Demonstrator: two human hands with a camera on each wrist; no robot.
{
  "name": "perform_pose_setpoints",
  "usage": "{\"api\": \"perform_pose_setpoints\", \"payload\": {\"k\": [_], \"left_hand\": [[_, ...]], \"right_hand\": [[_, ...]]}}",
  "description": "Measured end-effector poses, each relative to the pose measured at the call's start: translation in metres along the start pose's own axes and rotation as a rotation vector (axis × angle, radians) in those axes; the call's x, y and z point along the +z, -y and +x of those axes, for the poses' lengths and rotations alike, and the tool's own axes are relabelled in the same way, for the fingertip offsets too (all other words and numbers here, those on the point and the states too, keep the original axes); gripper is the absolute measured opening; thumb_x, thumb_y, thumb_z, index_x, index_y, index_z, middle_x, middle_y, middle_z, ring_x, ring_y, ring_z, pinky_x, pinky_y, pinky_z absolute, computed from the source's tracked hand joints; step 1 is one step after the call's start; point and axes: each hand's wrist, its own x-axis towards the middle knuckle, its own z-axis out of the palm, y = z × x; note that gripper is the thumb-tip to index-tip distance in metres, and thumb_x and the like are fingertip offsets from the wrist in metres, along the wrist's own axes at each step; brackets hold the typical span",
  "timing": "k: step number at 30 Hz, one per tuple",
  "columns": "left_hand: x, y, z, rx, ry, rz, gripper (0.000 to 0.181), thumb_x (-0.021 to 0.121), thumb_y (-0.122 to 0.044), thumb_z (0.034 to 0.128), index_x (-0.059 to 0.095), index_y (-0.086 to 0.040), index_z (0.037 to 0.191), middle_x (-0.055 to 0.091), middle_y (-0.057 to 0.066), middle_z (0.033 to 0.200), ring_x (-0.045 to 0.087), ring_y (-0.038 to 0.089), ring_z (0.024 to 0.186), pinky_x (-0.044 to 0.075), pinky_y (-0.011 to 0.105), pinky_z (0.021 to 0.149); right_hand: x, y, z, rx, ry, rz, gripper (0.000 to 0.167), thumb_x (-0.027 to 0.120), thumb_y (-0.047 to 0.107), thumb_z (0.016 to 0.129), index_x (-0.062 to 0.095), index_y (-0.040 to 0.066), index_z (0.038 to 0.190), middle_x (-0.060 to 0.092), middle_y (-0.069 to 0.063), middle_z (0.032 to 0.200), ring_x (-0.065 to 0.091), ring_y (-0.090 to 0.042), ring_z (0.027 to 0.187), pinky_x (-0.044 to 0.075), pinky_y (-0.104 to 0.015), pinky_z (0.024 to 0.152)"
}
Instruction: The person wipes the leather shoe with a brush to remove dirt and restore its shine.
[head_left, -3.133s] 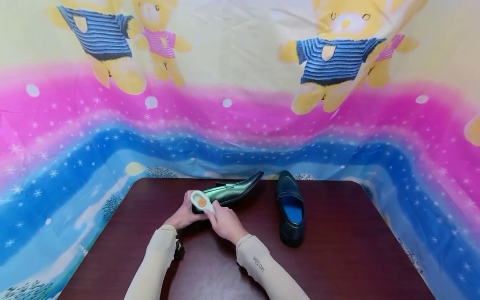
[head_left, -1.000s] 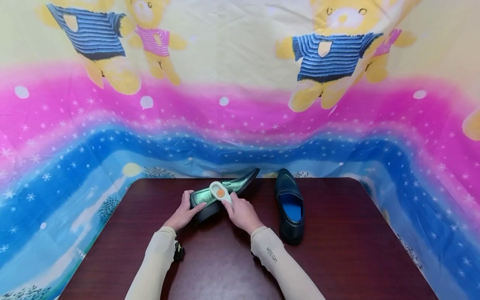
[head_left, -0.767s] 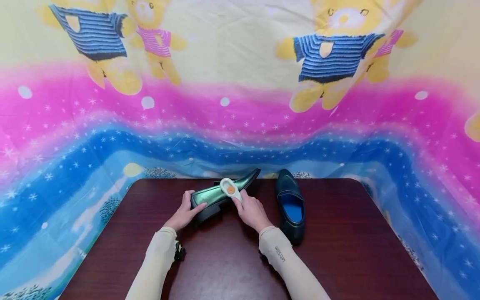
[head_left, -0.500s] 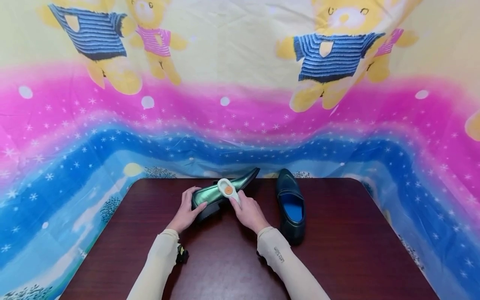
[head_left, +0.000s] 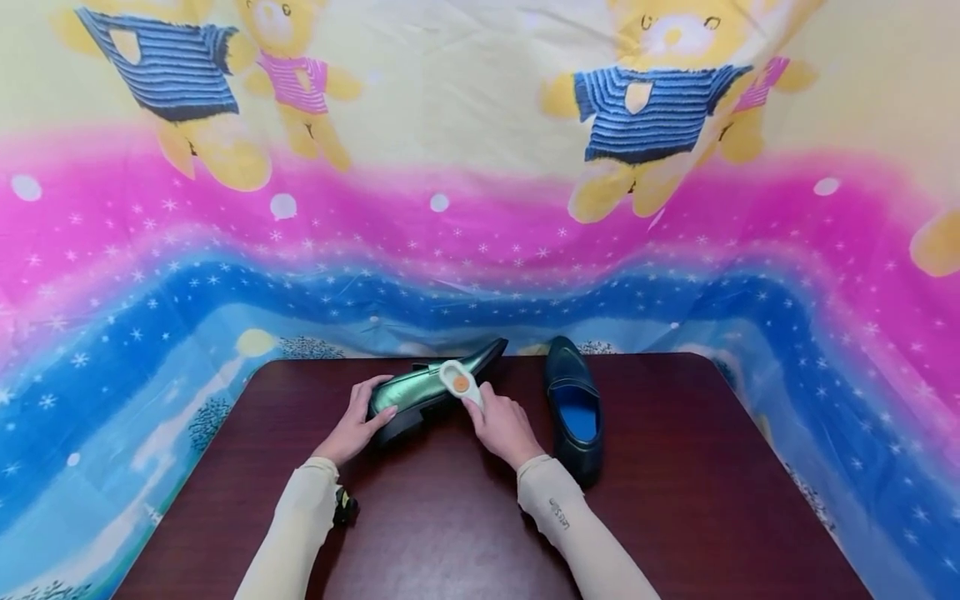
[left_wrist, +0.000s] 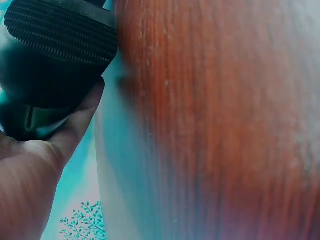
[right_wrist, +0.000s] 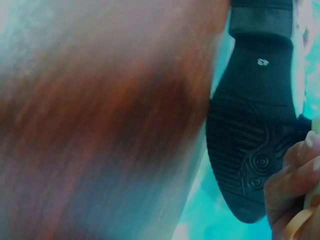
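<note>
Green metallic loafer (head_left: 411,391) is being held tilted at the bench's (head_left: 450,517) far side, L of center; bench contact is remaining unclear. L hand (head_left: 356,422) is gripping the heel, fingers clamped around it. R hand (head_left: 507,425) is gripping a white oval-headed tool (head_left: 461,383), fingers clamped on its handle. Step in hand: prob. working the upper w/ the tool. Next move is prob. calling for a steady heel & light tool pressure. 2nd loafer (head_left: 573,408) is standing upright just beside the R sleeve (head_left: 551,504), likely limiting arm room. Printed backdrop (head_left: 450,242) is hanging behind.
</note>
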Motion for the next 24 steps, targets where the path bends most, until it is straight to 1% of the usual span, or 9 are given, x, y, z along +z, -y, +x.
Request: {"api": "perform_pose_setpoints", "payload": {"k": [3, 4, 7, 10, 14, 17, 19, 21, 24], "left_hand": [[0.0, 0.004, 0.002, -0.001, 0.005, 0.007, 0.061, 0.06, -0.027, 0.1065, 0.03, -0.02, 0.159, 0.023, 0.019, 0.152, 0.038, 0.042, 0.13, 0.037, 0.06, 0.103], [0.0, 0.007, 0.004, -0.002, 0.007, 0.015, 0.061, 0.06, -0.028, 0.1066, 0.029, -0.022, 0.159, 0.023, 0.019, 0.153, 0.038, 0.041, 0.13, 0.037, 0.059, 0.102], [-0.001, 0.009, 0.004, -0.007, 0.015, 0.02, 0.062, 0.06, -0.032, 0.1062, 0.029, -0.026, 0.159, 0.023, 0.016, 0.152, 0.039, 0.039, 0.13, 0.039, 0.057, 0.102], [-0.002, 0.008, 0.003, -0.014, 0.018, 0.017, 0.062, 0.061, -0.034, 0.1055, 0.03, -0.027, 0.159, 0.025, 0.015, 0.151, 0.041, 0.037, 0.128, 0.04, 0.055, 0.1], [-0.001, 0.007, 0.003, -0.007, 0.025, 0.02, 0.061, 0.062, -0.036, 0.1048, 0.032, -0.029, 0.158, 0.027, 0.013, 0.149, 0.042, 0.035, 0.126, 0.041, 0.052, 0.1], [-0.001, 0.007, 0.003, 0.007, 0.032, 0.025, 0.06, 0.062, -0.036, 0.1048, 0.033, -0.029, 0.157, 0.028, 0.013, 0.149, 0.042, 0.034, 0.126, 0.04, 0.051, 0.1], [-0.001, 0.008, 0.003, 0.008, 0.029, 0.029, 0.06, 0.062, -0.036, 0.1047, 0.033, -0.03, 0.157, 0.028, 0.013, 0.149, 0.042, 0.034, 0.126, 0.04, 0.052, 0.1], [-0.002, 0.009, 0.003, 0.014, 0.033, 0.033, 0.06, 0.062, -0.037, 0.1048, 0.033, -0.029, 0.157, 0.027, 0.014, 0.149, 0.041, 0.035, 0.127, 0.04, 0.052, 0.1], [-0.005, 0.009, 0.003, 0.016, 0.035, 0.038, 0.06, 0.062, -0.038, 0.1045, 0.033, -0.029, 0.157, 0.026, 0.013, 0.15, 0.041, 0.035, 0.128, 0.04, 0.053, 0.101]], "right_hand": [[-0.007, -0.004, 0.001, 0.054, -0.018, 0.017, 0.028, 0.054, 0.04, 0.108, 0.051, 0.013, 0.102, 0.052, -0.001, 0.068, 0.049, -0.017, 0.055, 0.04, -0.031, 0.054], [-0.008, -0.004, 0.001, 0.067, -0.016, 0.031, 0.028, 0.054, 0.04, 0.108, 0.052, 0.013, 0.103, 0.052, -0.001, 0.068, 0.049, -0.017, 0.055, 0.04, -0.031, 0.054], [-0.01, 0.001, 0.001, 0.079, -0.013, 0.067, 0.028, 0.054, 0.04, 0.108, 0.052, 0.012, 0.104, 0.052, -0.001, 0.069, 0.05, -0.017, 0.057, 0.041, -0.031, 0.056], [-0.008, 0.008, 0.0, 0.047, -0.005, 0.108, 0.027, 0.054, 0.038, 0.108, 0.052, 0.012, 0.103, 0.052, -0.002, 0.069, 0.049, -0.017, 0.056, 0.042, -0.031, 0.056], [0.001, 0.016, -0.001, -0.026, 0.027, 0.11, 0.027, 0.053, 0.038, 0.109, 0.051, 0.013, 0.101, 0.051, -0.001, 0.069, 0.048, -0.015, 0.055, 0.042, -0.029, 0.055], [0.008, 0.021, 0.001, -0.078, 0.045, 0.074, 0.029, 0.051, 0.04, 0.109, 0.051, 0.013, 0.1, 0.052, 0.001, 0.07, 0.048, -0.013, 0.055, 0.043, -0.027, 0.055], [0.009, 0.02, 0.004, -0.084, 0.033, 0.042, 0.031, 0.051, 0.041, 0.109, 0.051, 0.012, 0.101, 0.053, 0.0, 0.069, 0.049, -0.013, 0.055, 0.042, -0.028, 0.054], [0.006, 0.016, 0.007, -0.049, -0.008, 0.012, 0.032, 0.05, 0.042, 0.109, 0.051, 0.011, 0.1, 0.053, -0.001, 0.068, 0.049, -0.015, 0.054, 0.042, -0.03, 0.053], [-0.006, 0.005, 0.013, 0.074, -0.082, 0.004, 0.032, 0.051, 0.04, 0.109, 0.05, 0.01, 0.099, 0.052, -0.003, 0.066, 0.049, -0.019, 0.053, 0.04, -0.033, 0.052]]}}
